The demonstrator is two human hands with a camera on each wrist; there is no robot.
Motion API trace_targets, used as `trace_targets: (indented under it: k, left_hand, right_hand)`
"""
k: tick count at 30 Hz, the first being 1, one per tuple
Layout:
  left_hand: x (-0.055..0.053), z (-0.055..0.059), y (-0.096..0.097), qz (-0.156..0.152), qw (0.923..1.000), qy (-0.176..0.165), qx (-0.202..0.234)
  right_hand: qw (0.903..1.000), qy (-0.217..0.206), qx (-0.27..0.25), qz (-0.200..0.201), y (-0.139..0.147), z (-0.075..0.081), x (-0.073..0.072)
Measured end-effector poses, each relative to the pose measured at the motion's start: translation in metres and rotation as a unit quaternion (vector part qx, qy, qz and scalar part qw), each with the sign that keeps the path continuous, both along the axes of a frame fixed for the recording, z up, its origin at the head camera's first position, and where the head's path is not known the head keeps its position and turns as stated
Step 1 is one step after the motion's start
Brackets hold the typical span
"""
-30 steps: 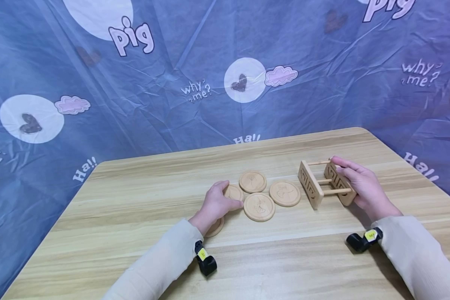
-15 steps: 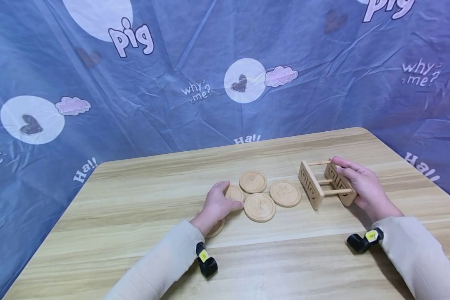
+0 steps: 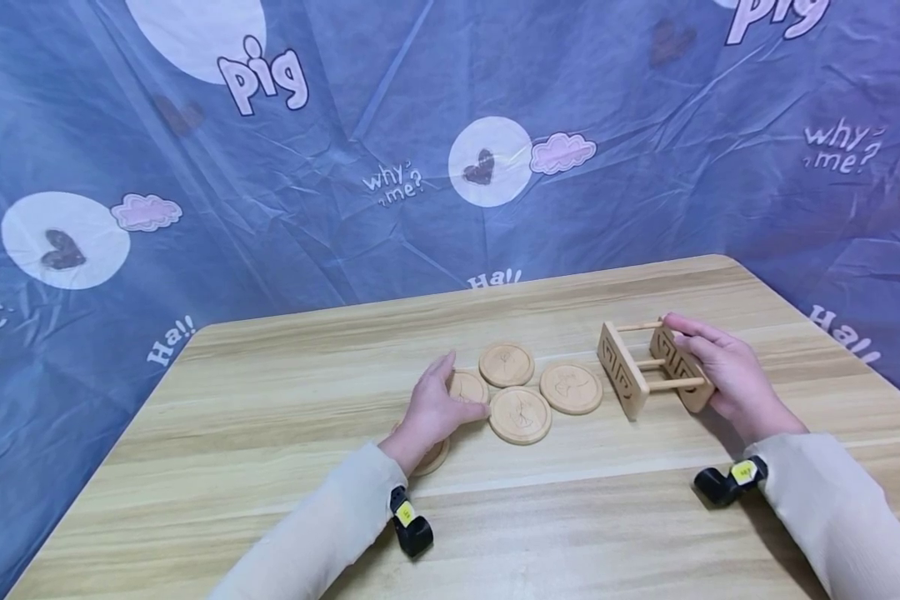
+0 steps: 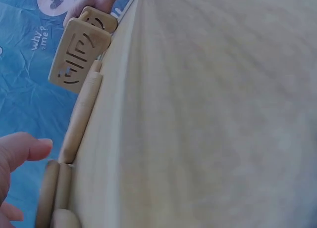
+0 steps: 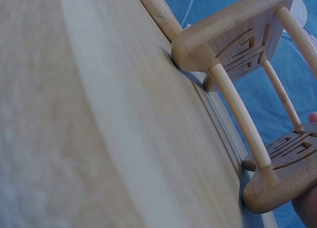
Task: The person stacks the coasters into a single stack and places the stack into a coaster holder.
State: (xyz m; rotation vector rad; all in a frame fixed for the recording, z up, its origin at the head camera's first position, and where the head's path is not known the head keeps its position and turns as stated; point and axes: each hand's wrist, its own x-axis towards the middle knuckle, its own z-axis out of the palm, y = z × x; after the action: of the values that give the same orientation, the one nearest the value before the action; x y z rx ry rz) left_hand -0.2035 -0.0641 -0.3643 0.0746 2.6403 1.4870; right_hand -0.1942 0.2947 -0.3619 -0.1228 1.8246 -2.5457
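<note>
My left hand [image 3: 433, 412] is over a round wooden coaster [image 3: 468, 387], thumb and fingers spread about it and partly hiding it. In the left wrist view the thumb [image 4: 33, 148] stands apart from the coaster edges [image 4: 47, 193]. Under the wrist another coaster [image 3: 431, 458] shows in part. Three engraved coasters, the back one [image 3: 506, 365], the front one [image 3: 520, 415] and the right one [image 3: 571, 388], lie flat beside the hand. My right hand [image 3: 731, 375] grips the right panel of a wooden coaster holder [image 3: 621, 371], which has two cut-out panels joined by thin rods.
The wood-grain table [image 3: 555, 517] carries everything. Behind it hangs a blue printed curtain [image 3: 315, 217], close to the table's back edge. Black wrist cameras, one on the left sleeve [image 3: 412, 529] and one on the right [image 3: 720, 483], stick out over the table.
The left hand's fingers have spread slightly, with the fingertips a little farther from the coaster. The right hand and the coaster holder have stayed in place.
</note>
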Motion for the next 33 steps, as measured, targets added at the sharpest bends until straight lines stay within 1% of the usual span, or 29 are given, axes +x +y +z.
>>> trace_targets:
  k: [6,9,12,14,16,19,26,29,33]
  left_hand:
    - [0.002,0.014,-0.008,-0.003,0.9996,0.022,0.018]
    - [0.004,0.020,-0.015,-0.001,0.9994,0.029,0.016]
    - [0.008,0.023,-0.025,0.007,0.9992,0.037,0.010]
    - [0.011,0.023,-0.031,0.015,0.9986,0.049,0.007]
    - [0.014,0.023,-0.038,0.019,0.9977,0.065,0.007]
    - [0.020,0.022,-0.045,0.022,0.9967,0.078,0.009]
    - [0.031,0.014,-0.055,0.024,0.9962,0.082,0.015]
    - [0.037,0.009,-0.058,0.019,0.9961,0.084,0.018]
    - [0.042,0.003,-0.061,0.011,0.9969,0.077,0.016]
  right_hand:
    - [0.9999,-0.012,0.007,-0.002,0.002,-0.001,0.002]
    - [0.9999,-0.012,0.009,-0.005,0.002,-0.001,0.001]
    - [0.9998,-0.010,0.013,-0.006,0.000,0.000,0.000]
    - [0.9999,-0.007,0.012,-0.006,-0.001,0.001,-0.001]
    - [0.9999,-0.005,0.007,-0.006,-0.002,0.001,-0.002]
    - [1.0000,-0.002,-0.005,-0.008,-0.002,0.002,-0.002]
    - [0.9999,0.004,-0.012,-0.008,-0.002,0.002,-0.002]
    - [0.9999,0.003,-0.013,-0.007,-0.003,0.002,-0.002]
    - [0.9999,0.004,-0.012,-0.006,-0.003,0.001,-0.001]
